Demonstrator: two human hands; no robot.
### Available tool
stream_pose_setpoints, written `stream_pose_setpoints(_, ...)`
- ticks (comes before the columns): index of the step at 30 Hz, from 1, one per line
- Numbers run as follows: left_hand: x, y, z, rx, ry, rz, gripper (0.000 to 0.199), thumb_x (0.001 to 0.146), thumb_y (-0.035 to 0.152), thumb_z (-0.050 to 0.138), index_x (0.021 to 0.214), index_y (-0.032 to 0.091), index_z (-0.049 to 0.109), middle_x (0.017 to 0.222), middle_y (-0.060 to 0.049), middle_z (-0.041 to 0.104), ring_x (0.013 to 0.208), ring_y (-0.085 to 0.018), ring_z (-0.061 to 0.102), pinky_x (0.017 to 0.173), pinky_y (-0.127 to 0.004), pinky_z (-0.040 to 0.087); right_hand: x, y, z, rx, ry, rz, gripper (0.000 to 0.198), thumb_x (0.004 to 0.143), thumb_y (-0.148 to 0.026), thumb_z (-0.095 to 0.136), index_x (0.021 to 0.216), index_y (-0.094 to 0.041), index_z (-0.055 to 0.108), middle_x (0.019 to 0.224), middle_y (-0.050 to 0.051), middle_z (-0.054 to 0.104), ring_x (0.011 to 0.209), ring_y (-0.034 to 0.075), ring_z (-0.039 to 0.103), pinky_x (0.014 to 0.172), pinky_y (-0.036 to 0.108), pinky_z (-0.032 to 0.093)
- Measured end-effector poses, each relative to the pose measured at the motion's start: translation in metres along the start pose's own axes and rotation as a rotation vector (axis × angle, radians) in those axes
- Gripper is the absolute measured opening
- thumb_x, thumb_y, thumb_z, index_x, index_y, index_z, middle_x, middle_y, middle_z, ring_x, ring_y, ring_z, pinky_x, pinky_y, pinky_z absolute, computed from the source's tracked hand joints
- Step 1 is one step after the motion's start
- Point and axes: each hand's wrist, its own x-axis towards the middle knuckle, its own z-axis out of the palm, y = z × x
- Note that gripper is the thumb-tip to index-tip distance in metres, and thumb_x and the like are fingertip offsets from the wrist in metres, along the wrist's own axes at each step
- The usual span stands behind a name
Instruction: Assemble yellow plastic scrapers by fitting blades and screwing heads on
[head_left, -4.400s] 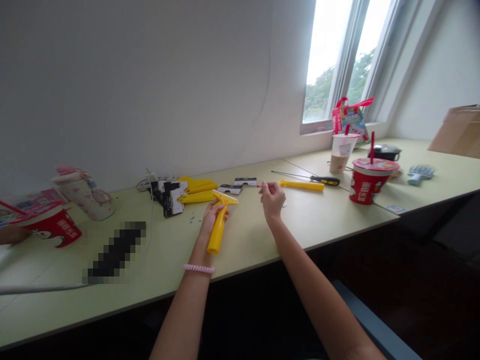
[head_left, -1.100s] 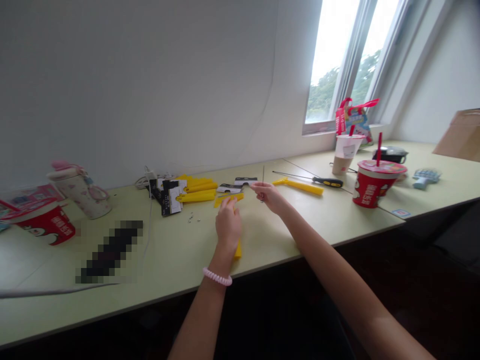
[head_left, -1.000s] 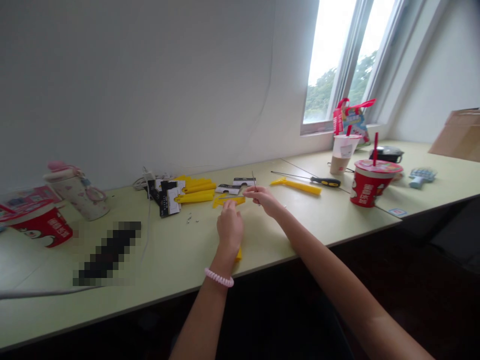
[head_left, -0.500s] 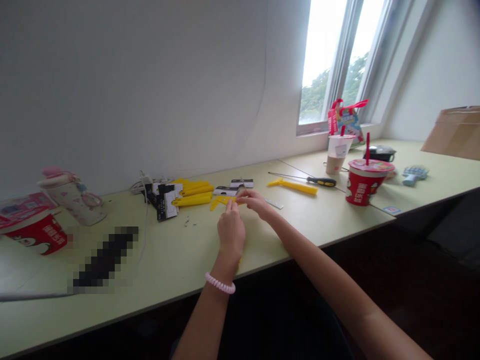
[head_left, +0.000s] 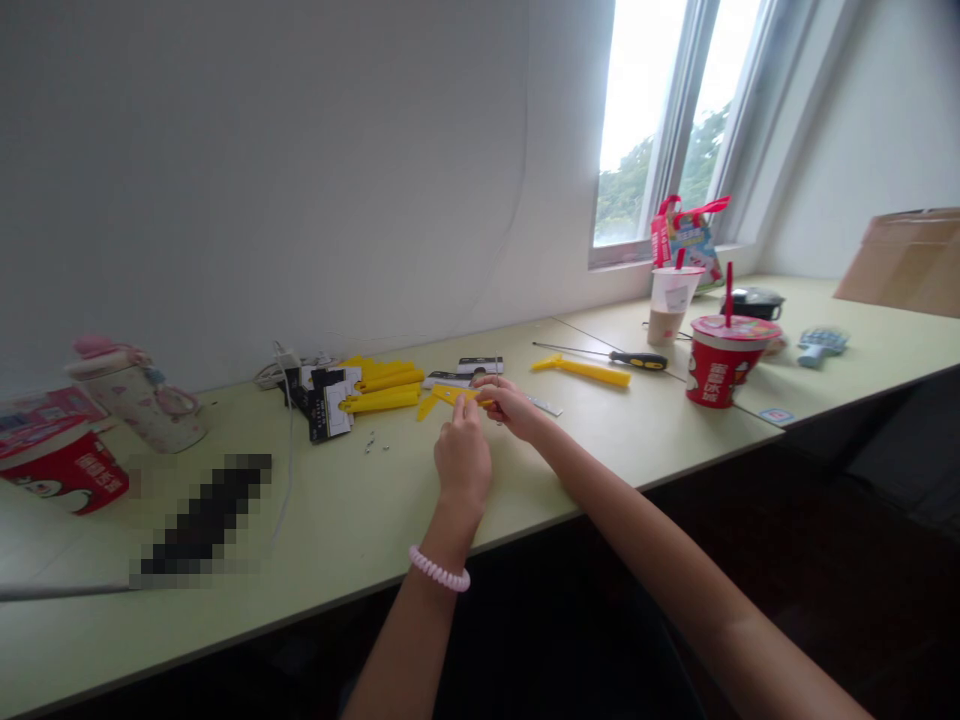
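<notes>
1. Clearly, we have two hands at work over one surface (head_left: pixel 330 520): our left hand (head_left: pixel 463 455) is closed on one yellow scraper (head_left: pixel 446 394), whose head shows just past the fingers.
2. Our right hand (head_left: pixel 508 408) has its fingers pinched together at the right end of that head, gripping one thin rod (head_left: pixel 496 369) that points upward.
3. To the right we count one second scraper (head_left: pixel 589 373), one screwdriver (head_left: pixel 637 360) and one metal strip (head_left: pixel 547 406), partly behind the right wrist.
4. To the left lies one pile of packaged scrapers (head_left: pixel 386 398), overlapping too much for us to count, with a few small metal bits (head_left: pixel 370 441) nearby.
5. Two flat cards (head_left: pixel 480 366) lie just beyond our hands.
6. Around these we find three cups (head_left: pixel 716 370), one bottle (head_left: pixel 142 395), one bag (head_left: pixel 688 240) and one cardboard box (head_left: pixel 904 260).
7. Our left hand hides most of the held handle; one white cable (head_left: pixel 290 450) runs between the pile and a pixelated dark patch (head_left: pixel 206 520).
</notes>
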Motion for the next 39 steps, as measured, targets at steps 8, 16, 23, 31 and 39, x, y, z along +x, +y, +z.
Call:
stream_pose_setpoints(8,0.001,0.0,-0.008,-0.022,0.033,0.013,0.043,0.078,0.008,0.045,0.113,0.025,0.061,0.135,-0.007,0.043,0.11,-0.029,0.049,0.081,-0.032,0.044,-0.001,-0.008,0.001,0.141,0.036,-0.003,0.024,0.065,-0.028,0.062,0.085,-0.017,0.056,0.059,-0.005,0.043,0.043,0.004,0.031,0.037,0.019,0.017)
stream_pose_setpoints(16,0.03,-0.028,-0.015,-0.456,0.068,-0.146,0.038,0.071,0.011,0.057,0.106,0.022,0.064,0.105,-0.007,0.056,0.063,-0.009,0.057,0.051,-0.02,0.045,-0.001,0.004,0.002,-0.32,0.196,-0.005,0.013,0.067,-0.021,0.051,0.076,-0.018,0.06,0.071,0.0,0.055,0.051,0.007,0.042,0.044,0.02,0.029)
stream_pose_setpoints(23,0.048,-0.041,-0.057,-1.442,0.034,-0.192,0.028,0.078,0.012,0.051,0.098,0.028,0.061,0.079,0.002,0.054,0.056,-0.001,0.047,0.045,-0.007,0.038,0.004,0.028,0.041,-0.596,0.095,-0.054,0.015,0.066,-0.017,0.053,0.074,-0.017,0.066,0.067,0.001,0.061,0.067,0.014,0.055,0.061,0.024,0.039)
stream_pose_setpoints(31,0.043,-0.055,-0.071,-1.713,0.076,-0.058,0.02,0.087,0.012,0.039,0.09,0.021,0.056,0.071,0.001,0.046,0.06,-0.002,0.047,0.048,-0.003,0.039,0.014,0.05,0.116,-0.913,0.02,-0.132,0.02,0.076,-0.021,0.05,0.079,-0.018,0.069,0.079,0.007,0.067,0.074,0.02,0.058,0.063,0.028,0.039)
stream_pose_setpoints(39,0.041,-0.051,-0.071,-1.737,0.019,-0.066,0.022,0.087,0.013,0.039,0.091,0.022,0.059,0.079,0.0,0.053,0.06,-0.001,0.046,0.047,-0.003,0.039,0.015,0.052,0.134,-1.057,0.048,-0.077,0.029,0.087,-0.024,0.037,0.083,-0.018,0.065,0.083,0.011,0.064,0.077,0.021,0.057,0.066,0.031,0.04)
